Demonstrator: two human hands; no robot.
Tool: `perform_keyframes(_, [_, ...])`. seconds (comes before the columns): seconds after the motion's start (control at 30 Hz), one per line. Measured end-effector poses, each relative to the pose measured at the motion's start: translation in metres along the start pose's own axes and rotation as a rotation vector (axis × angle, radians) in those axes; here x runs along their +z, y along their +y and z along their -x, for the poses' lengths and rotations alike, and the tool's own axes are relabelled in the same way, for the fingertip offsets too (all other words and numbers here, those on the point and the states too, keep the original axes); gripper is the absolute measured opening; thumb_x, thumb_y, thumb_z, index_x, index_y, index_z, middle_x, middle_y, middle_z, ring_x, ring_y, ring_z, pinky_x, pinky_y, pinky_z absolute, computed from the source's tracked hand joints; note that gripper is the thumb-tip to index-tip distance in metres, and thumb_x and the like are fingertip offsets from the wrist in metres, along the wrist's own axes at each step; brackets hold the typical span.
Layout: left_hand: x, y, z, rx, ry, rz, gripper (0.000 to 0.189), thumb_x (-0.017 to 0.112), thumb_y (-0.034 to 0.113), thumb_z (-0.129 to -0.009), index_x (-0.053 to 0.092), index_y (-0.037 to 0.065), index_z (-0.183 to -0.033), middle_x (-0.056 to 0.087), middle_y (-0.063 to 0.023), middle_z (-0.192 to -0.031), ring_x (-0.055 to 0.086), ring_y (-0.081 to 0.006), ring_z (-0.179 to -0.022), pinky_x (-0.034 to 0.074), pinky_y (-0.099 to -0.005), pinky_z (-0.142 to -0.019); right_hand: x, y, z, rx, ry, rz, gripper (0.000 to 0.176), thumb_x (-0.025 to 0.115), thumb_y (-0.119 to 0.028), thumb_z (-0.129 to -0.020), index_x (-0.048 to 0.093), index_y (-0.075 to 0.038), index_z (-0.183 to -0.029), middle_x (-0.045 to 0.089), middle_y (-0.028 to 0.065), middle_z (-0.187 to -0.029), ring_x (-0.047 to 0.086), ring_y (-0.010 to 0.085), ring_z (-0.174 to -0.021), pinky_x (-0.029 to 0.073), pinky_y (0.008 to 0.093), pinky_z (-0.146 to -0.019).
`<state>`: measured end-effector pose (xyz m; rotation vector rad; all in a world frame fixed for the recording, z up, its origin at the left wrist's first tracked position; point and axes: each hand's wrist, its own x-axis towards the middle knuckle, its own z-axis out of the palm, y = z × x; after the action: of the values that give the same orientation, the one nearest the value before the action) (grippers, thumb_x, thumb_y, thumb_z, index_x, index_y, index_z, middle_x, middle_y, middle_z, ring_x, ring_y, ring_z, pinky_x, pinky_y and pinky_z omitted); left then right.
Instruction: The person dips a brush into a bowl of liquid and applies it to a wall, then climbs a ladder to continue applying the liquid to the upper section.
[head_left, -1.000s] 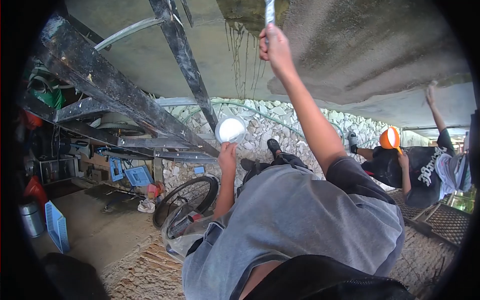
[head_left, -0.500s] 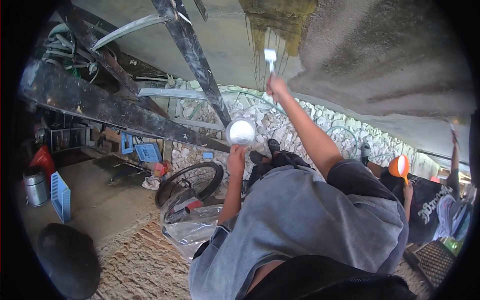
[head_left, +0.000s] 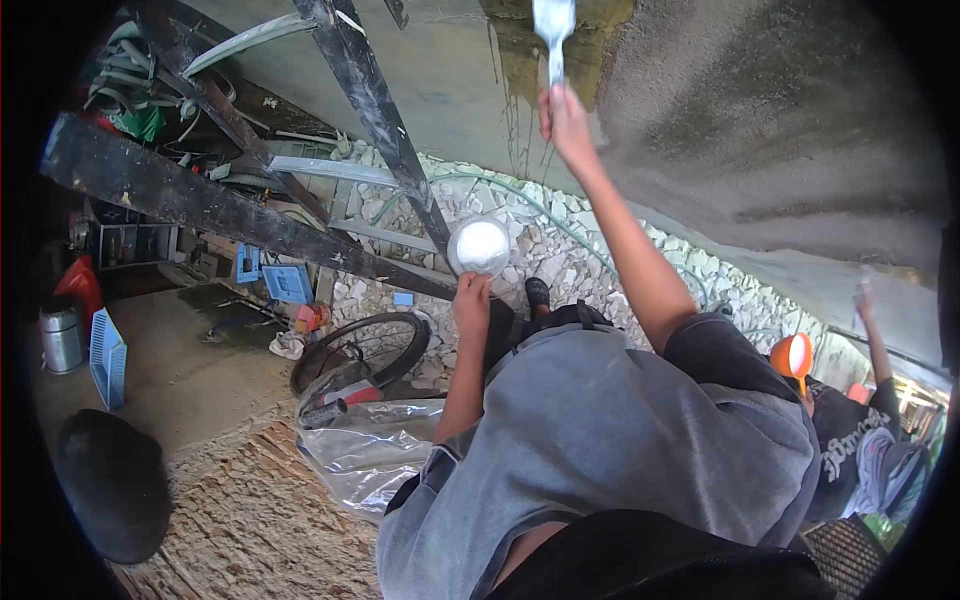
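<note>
My right hand [head_left: 568, 125] is raised at the wall [head_left: 440, 110], closed around the handle of a paintbrush [head_left: 555, 25]. The brush's wide white head overlaps a yellowish wet patch [head_left: 520, 60] with drips running down from it. Lower and to the left, my left hand [head_left: 472, 300] grips a round clear container [head_left: 480, 247] by its near rim. White paint-like stuff shows inside the container. The brush is well apart from the container, up near the top of the view.
Dark beams [head_left: 375, 110] of a frame cross at the left, close to the container. White rubble [head_left: 600, 250] lies along the wall's foot. A bicycle wheel [head_left: 400, 350] and a plastic bag [head_left: 370, 450] are at my left. At right, another person [head_left: 850, 430] holds an orange ladle-like container [head_left: 790, 355].
My right hand and the brush have moved up the wall. The container in my left hand is slightly higher in view. The other person's raised hand has shifted left and down.
</note>
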<state>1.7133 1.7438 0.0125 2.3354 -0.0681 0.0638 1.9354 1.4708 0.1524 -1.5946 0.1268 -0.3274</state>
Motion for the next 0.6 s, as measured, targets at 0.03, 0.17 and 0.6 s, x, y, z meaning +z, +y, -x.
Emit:
perform_keyframes(0.03, [0.001, 0.001, 0.000, -0.001, 0.009, 0.004, 0.016, 0.074, 0.009, -0.089, 0.075, 0.012, -0.104, 0.063, -0.0095, -0.099, 0.067, -0.0311, -0.087, 0.053, -0.0411, -0.075, -0.003, 0.058, 0.008, -0.006, 0.067, 0.206, 0.046, 0.038, -0.046, -0.111, 0.056, -0.008, -0.094, 0.053, 0.0031, -0.068, 0.051, 0.0120, -0.056, 0.042, 0.0279, -0.052])
perform_keyframes(0.17, [0.000, 0.002, 0.005, 0.023, 0.035, -0.016, 0.015, 0.074, 0.009, -0.089, 0.075, 0.012, -0.104, 0.063, -0.0090, -0.100, 0.067, -0.0308, -0.087, 0.054, -0.0410, -0.074, -0.021, 0.268, 0.092, 0.775, -0.026, 0.081, 0.044, 0.043, -0.043, -0.110, 0.055, -0.008, -0.086, 0.052, 0.0038, -0.065, 0.048, 0.0204, -0.046, 0.039, 0.0334, -0.041])
perform_keyframes(0.6, [-0.011, -0.020, 0.013, 0.020, -0.038, -0.057, 0.015, 0.074, 0.008, -0.089, 0.075, 0.012, -0.104, 0.062, -0.0092, -0.101, 0.067, -0.0319, -0.087, 0.053, -0.0425, -0.074, 0.005, -0.055, 0.058, 0.643, 0.031, -0.699, 0.036, 0.042, -0.041, -0.112, 0.050, -0.009, -0.099, 0.037, -0.0032, -0.066, 0.028, 0.0079, -0.049, 0.026, 0.0261, -0.044])
